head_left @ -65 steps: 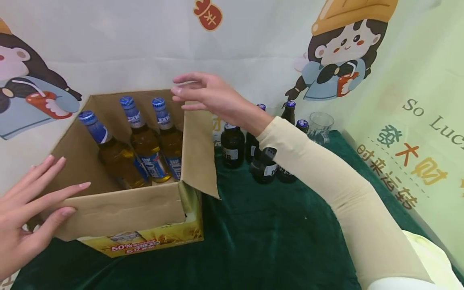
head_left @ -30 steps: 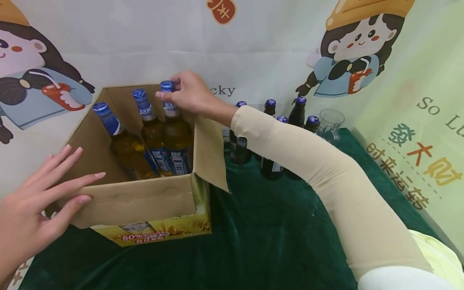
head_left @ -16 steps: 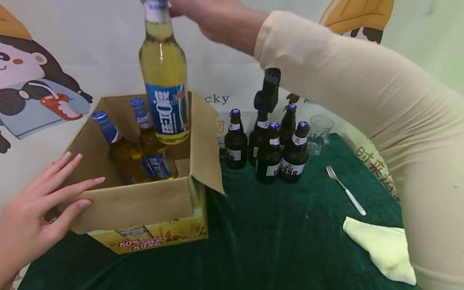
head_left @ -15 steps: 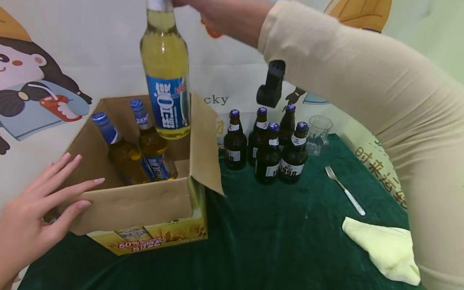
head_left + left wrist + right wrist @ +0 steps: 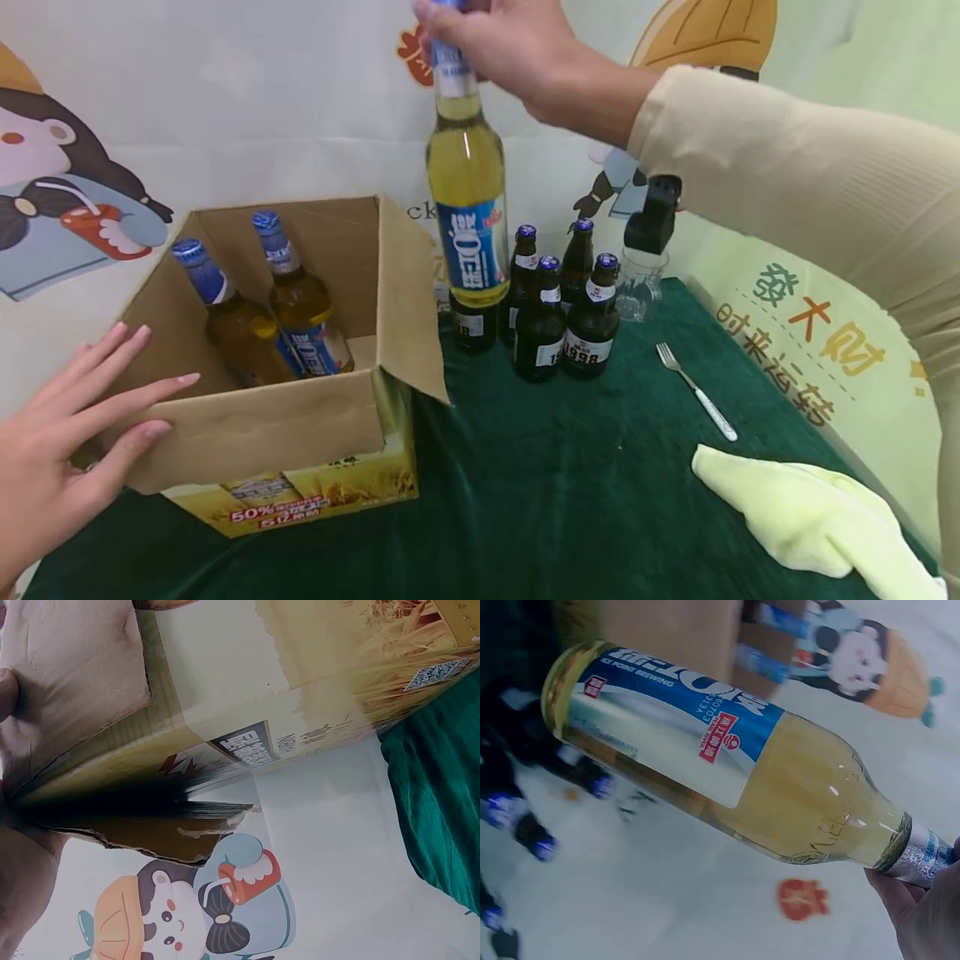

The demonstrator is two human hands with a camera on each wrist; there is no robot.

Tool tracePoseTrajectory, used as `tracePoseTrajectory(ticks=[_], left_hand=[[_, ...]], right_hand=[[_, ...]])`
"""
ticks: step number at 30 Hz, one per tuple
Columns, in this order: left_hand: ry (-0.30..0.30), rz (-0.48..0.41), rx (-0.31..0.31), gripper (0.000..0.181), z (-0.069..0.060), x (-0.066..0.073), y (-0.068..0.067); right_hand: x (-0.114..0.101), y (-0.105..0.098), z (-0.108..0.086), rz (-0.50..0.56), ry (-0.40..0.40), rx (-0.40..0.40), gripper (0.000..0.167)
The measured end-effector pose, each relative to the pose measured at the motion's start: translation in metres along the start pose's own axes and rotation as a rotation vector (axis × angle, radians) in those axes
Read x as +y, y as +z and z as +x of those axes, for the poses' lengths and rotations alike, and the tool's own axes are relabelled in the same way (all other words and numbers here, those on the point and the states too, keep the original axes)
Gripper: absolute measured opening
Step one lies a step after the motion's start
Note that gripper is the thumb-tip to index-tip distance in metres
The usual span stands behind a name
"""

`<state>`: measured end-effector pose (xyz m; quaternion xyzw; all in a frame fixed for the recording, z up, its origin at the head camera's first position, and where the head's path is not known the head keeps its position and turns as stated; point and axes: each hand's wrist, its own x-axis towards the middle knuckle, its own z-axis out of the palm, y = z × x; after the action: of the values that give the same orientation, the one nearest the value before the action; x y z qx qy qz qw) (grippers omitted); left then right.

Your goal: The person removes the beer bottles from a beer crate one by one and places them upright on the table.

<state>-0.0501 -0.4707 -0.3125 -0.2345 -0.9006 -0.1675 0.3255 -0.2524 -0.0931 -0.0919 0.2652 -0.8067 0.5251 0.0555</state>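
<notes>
My right hand [image 5: 517, 42] grips a beer bottle [image 5: 468, 171] by its neck and holds it upright in the air, right of the cardboard box [image 5: 262, 433]. In the right wrist view the clear-glass bottle [image 5: 802, 787] shows pale yellow liquid, a blue-and-white label and silver foil at the neck. Two similar bottles, one leaning [image 5: 243, 325] and one beside it [image 5: 303, 308], stand inside the box. My left hand [image 5: 67, 425] rests on the box's near left corner, fingers spread and fairly straight over the folded flap [image 5: 255, 433]. Part of the left palm is cut off by the frame edge.
Several dark bottles [image 5: 540, 333] with blue caps stand right of the box, partly behind the held bottle. Behind them is a glass mug [image 5: 641, 287]. A fork [image 5: 697, 392] and a pale yellow cloth [image 5: 810, 508] lie on the green tablecloth [image 5: 540, 500]. A printed curtain [image 5: 300, 100] hangs behind.
My right hand reached into the box, took a bottle by the neck, lifted it out and carried it right, beyond the box's side flap. The left hand has stayed on the corner.
</notes>
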Motion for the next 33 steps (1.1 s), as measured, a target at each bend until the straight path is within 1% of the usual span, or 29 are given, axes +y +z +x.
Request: tracePoseTrajectory(ticks=[2, 7, 10, 13, 16, 19, 23, 25, 28, 30, 33], left_hand=[[0.005, 0.009, 0.000, 0.049, 0.000, 0.000, 0.000], [0.010, 0.010, 0.004, 0.053, 0.001, 0.002, 0.000], [0.008, 0.012, 0.006, 0.052, 0.003, 0.003, -0.001], [0.011, 0.025, 0.001, 0.053, 0.005, 0.003, -0.001], [0.014, 0.027, -0.005, 0.053, 0.006, 0.004, -0.001], [0.016, 0.024, -0.008, 0.055, 0.005, 0.005, -0.003], [0.005, 0.021, -0.012, 0.052, 0.004, 0.006, -0.004], [-0.001, 0.017, -0.011, 0.051, 0.003, 0.007, -0.005], [-0.001, 0.009, -0.005, 0.054, 0.004, 0.007, -0.007], [0.000, 0.007, -0.002, 0.057, 0.004, 0.007, -0.009], [-0.008, 0.008, -0.002, 0.055, 0.001, 0.007, -0.012]], right_hand=[[0.018, 0.005, -0.007, -0.032, 0.011, -0.007, 0.038], [0.068, 0.018, -0.021, -0.004, 0.065, -0.058, 0.037], [0.094, 0.027, -0.028, -0.053, 0.091, -0.075, 0.036], [0.116, 0.034, -0.034, -0.104, 0.106, -0.092, 0.035], [0.132, 0.039, -0.040, -0.095, 0.135, -0.109, 0.036], [0.143, 0.043, -0.046, -0.075, 0.155, -0.130, 0.037], [0.151, 0.044, -0.051, -0.092, 0.161, -0.144, 0.040], [0.152, 0.044, -0.053, -0.098, 0.156, -0.147, 0.042], [0.153, 0.043, -0.055, -0.104, 0.143, -0.161, 0.044], [0.153, 0.043, -0.055, -0.093, 0.139, -0.177, 0.043], [0.153, 0.045, -0.055, -0.107, 0.130, -0.178, 0.040]])
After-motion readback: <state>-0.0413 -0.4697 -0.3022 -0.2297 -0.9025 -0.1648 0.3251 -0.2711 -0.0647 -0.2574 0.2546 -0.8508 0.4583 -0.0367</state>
